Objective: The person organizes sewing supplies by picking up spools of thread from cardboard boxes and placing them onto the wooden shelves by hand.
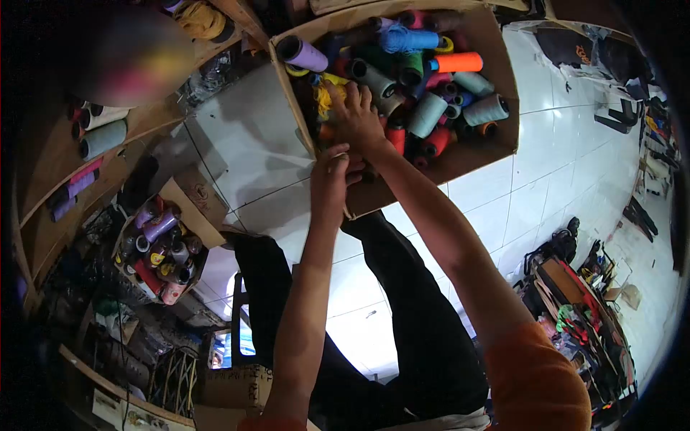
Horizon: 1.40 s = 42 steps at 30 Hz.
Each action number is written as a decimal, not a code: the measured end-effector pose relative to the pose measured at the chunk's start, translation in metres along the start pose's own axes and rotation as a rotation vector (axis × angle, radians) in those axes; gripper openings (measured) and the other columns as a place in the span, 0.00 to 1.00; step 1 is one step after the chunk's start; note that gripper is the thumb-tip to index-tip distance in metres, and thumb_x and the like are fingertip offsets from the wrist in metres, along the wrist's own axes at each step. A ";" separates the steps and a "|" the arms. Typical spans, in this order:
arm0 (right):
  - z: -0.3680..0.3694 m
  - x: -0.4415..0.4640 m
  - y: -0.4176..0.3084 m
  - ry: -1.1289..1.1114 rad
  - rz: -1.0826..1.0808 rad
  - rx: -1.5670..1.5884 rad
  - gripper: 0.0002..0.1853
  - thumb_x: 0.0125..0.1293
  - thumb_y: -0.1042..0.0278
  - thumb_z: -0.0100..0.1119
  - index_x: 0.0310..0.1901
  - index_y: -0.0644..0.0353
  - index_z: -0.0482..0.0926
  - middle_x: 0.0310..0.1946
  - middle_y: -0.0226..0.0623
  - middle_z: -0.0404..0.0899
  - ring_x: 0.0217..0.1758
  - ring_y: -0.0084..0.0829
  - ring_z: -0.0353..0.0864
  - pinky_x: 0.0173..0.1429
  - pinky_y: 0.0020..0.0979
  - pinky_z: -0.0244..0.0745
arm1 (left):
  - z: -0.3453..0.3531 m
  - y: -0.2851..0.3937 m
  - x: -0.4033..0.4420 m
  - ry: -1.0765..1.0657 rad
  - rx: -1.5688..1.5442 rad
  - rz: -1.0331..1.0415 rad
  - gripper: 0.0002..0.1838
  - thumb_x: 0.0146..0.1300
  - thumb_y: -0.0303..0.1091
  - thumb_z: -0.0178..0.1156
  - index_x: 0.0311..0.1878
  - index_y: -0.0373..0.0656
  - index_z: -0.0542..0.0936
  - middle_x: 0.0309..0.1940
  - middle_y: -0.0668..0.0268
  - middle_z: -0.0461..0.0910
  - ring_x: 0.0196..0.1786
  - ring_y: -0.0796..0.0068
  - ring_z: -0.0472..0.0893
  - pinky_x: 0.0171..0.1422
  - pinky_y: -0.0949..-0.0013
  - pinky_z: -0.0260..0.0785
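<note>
A cardboard box (512, 93) full of thread spools stands before me. My right hand (357, 121) reaches into its left side with fingers spread, over loose yellow thread (325, 100) and beside a grey-green thread spool (374, 79). My left hand (332, 172) is at the box's near left edge, fingers curled over the rim; part of its grip is hidden. Around the hands lie a lilac spool (305, 54), a pale grey spool (428, 115), an orange spool (458, 62) and a blue thread bundle (408, 39).
A smaller box (190, 208) of spools stands at the left, below wooden shelves (43, 187) holding more spools. White floor tiles (481, 194) run beneath. A cluttered pile (575, 294) of scraps and tools lies at the right. My legs (410, 294) are just below the large box.
</note>
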State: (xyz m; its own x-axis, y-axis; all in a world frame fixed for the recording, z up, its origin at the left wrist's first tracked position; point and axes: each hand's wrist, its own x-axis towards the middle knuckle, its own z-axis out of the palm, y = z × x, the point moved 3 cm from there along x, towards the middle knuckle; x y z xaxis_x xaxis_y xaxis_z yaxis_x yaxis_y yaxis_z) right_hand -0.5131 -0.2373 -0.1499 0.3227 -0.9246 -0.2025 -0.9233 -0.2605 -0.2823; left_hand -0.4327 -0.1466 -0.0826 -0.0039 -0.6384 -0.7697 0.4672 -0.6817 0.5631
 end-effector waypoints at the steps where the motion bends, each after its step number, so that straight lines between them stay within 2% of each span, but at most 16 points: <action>1: 0.000 -0.001 0.002 -0.009 -0.008 0.025 0.49 0.48 0.44 0.64 0.69 0.40 0.48 0.62 0.51 0.54 0.66 0.56 0.53 0.55 0.57 0.69 | 0.001 -0.006 0.005 0.043 0.118 0.094 0.17 0.65 0.37 0.49 0.53 0.36 0.70 0.39 0.60 0.78 0.42 0.66 0.79 0.47 0.67 0.71; 4: -0.021 0.001 -0.004 -0.167 -0.014 0.057 0.52 0.45 0.49 0.67 0.70 0.44 0.45 0.62 0.54 0.55 0.64 0.60 0.55 0.57 0.56 0.68 | 0.011 -0.005 0.003 0.071 0.405 0.289 0.18 0.63 0.34 0.48 0.53 0.33 0.69 0.43 0.57 0.77 0.47 0.63 0.77 0.54 0.65 0.65; 7: -0.041 0.013 0.000 -0.414 -0.042 0.069 0.56 0.43 0.51 0.69 0.70 0.46 0.43 0.61 0.56 0.57 0.62 0.59 0.60 0.58 0.52 0.67 | 0.019 -0.044 0.027 0.314 0.066 0.163 0.18 0.65 0.38 0.48 0.53 0.37 0.68 0.45 0.62 0.72 0.45 0.76 0.72 0.48 0.69 0.66; 9: -0.033 0.024 0.013 -0.575 -0.051 0.159 0.57 0.41 0.49 0.70 0.70 0.47 0.42 0.61 0.56 0.58 0.61 0.56 0.63 0.60 0.48 0.67 | 0.021 -0.050 0.035 0.366 -0.040 0.058 0.21 0.65 0.38 0.48 0.58 0.36 0.65 0.50 0.62 0.70 0.52 0.74 0.71 0.55 0.68 0.63; 11: -0.024 0.040 0.024 -0.718 -0.044 0.328 0.58 0.41 0.46 0.70 0.70 0.49 0.42 0.61 0.56 0.60 0.61 0.52 0.66 0.61 0.42 0.66 | 0.034 -0.041 0.044 0.471 -0.177 0.204 0.23 0.65 0.38 0.48 0.60 0.36 0.64 0.53 0.62 0.69 0.55 0.72 0.70 0.58 0.68 0.61; 14: -0.026 0.045 0.027 -0.603 -0.110 0.508 0.61 0.36 0.39 0.71 0.70 0.45 0.42 0.55 0.58 0.70 0.59 0.50 0.70 0.60 0.36 0.67 | 0.038 -0.032 0.052 0.523 -0.225 0.265 0.23 0.66 0.41 0.49 0.58 0.34 0.67 0.51 0.57 0.73 0.54 0.68 0.72 0.58 0.67 0.62; 17: -0.031 0.045 0.024 -0.697 -0.012 0.473 0.61 0.37 0.40 0.71 0.70 0.46 0.42 0.55 0.53 0.72 0.58 0.45 0.72 0.61 0.35 0.67 | 0.034 -0.034 0.065 0.485 -0.150 0.301 0.23 0.66 0.41 0.51 0.58 0.36 0.68 0.53 0.59 0.72 0.56 0.69 0.71 0.60 0.67 0.60; 20: -0.016 0.052 0.037 -0.565 -0.174 0.543 0.52 0.46 0.42 0.67 0.68 0.53 0.51 0.54 0.48 0.73 0.56 0.41 0.73 0.58 0.31 0.67 | 0.019 -0.049 0.077 0.367 -0.283 0.428 0.30 0.63 0.45 0.57 0.63 0.39 0.64 0.58 0.61 0.68 0.60 0.69 0.68 0.64 0.66 0.57; 23: -0.064 0.052 0.024 -0.983 -0.019 0.294 0.43 0.46 0.36 0.64 0.61 0.53 0.68 0.52 0.44 0.76 0.54 0.42 0.75 0.58 0.32 0.68 | 0.012 -0.046 0.065 0.394 -0.341 0.093 0.30 0.63 0.49 0.57 0.61 0.41 0.65 0.56 0.63 0.70 0.59 0.69 0.69 0.65 0.65 0.58; 26: -0.066 0.032 0.050 -0.824 -0.058 0.644 0.40 0.47 0.31 0.61 0.54 0.56 0.75 0.51 0.42 0.77 0.53 0.38 0.75 0.56 0.31 0.68 | 0.014 -0.051 0.065 0.169 -0.640 0.066 0.28 0.65 0.52 0.53 0.60 0.42 0.65 0.55 0.65 0.71 0.59 0.69 0.70 0.63 0.67 0.61; 29: -0.120 -0.003 0.051 -0.864 0.129 0.673 0.42 0.46 0.29 0.61 0.55 0.57 0.74 0.50 0.39 0.77 0.52 0.34 0.75 0.56 0.30 0.68 | 0.020 -0.035 0.050 -0.073 -0.507 0.243 0.28 0.66 0.56 0.48 0.58 0.42 0.68 0.53 0.67 0.72 0.56 0.72 0.71 0.59 0.68 0.65; 31: -0.127 -0.030 0.053 -0.805 0.203 0.800 0.43 0.45 0.30 0.63 0.54 0.58 0.74 0.49 0.39 0.78 0.52 0.35 0.75 0.56 0.30 0.68 | 0.018 -0.035 0.041 0.026 -0.348 0.244 0.29 0.67 0.58 0.44 0.56 0.42 0.69 0.51 0.65 0.72 0.52 0.72 0.72 0.57 0.67 0.66; 33: -0.124 -0.050 0.048 -0.743 0.244 0.905 0.43 0.45 0.38 0.69 0.58 0.58 0.70 0.49 0.40 0.77 0.53 0.34 0.75 0.57 0.30 0.68 | 0.019 -0.029 0.033 0.081 -0.255 0.201 0.28 0.68 0.58 0.43 0.56 0.42 0.70 0.51 0.64 0.73 0.50 0.72 0.73 0.57 0.67 0.66; 34: -0.121 -0.057 0.041 -0.658 0.173 0.984 0.44 0.45 0.43 0.70 0.61 0.57 0.66 0.50 0.39 0.77 0.53 0.34 0.75 0.57 0.29 0.68 | 0.001 -0.039 0.042 -0.057 0.198 0.376 0.28 0.67 0.52 0.49 0.61 0.42 0.66 0.56 0.63 0.69 0.60 0.71 0.67 0.65 0.68 0.57; 37: -0.148 -0.065 0.014 -0.528 0.094 1.089 0.46 0.44 0.52 0.71 0.65 0.56 0.61 0.52 0.38 0.76 0.53 0.34 0.75 0.57 0.28 0.68 | 0.017 0.009 0.006 -0.320 -0.333 0.138 0.29 0.67 0.52 0.49 0.64 0.43 0.65 0.59 0.62 0.67 0.61 0.69 0.66 0.66 0.66 0.56; 42: -0.154 -0.066 0.002 -0.541 0.044 0.799 0.40 0.46 0.57 0.68 0.62 0.60 0.63 0.48 0.43 0.77 0.48 0.36 0.78 0.54 0.30 0.71 | 0.019 -0.003 -0.005 -0.374 -0.499 -0.087 0.42 0.58 0.51 0.61 0.69 0.44 0.53 0.66 0.63 0.60 0.68 0.66 0.61 0.71 0.62 0.54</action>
State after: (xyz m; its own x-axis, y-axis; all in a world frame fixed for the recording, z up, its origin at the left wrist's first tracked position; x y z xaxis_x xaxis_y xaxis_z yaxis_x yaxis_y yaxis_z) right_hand -0.5680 -0.2197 0.0072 0.5277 -0.6237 -0.5766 -0.5874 0.2223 -0.7781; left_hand -0.4510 -0.1481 -0.0753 -0.3279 -0.7313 -0.5981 0.8069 -0.5460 0.2253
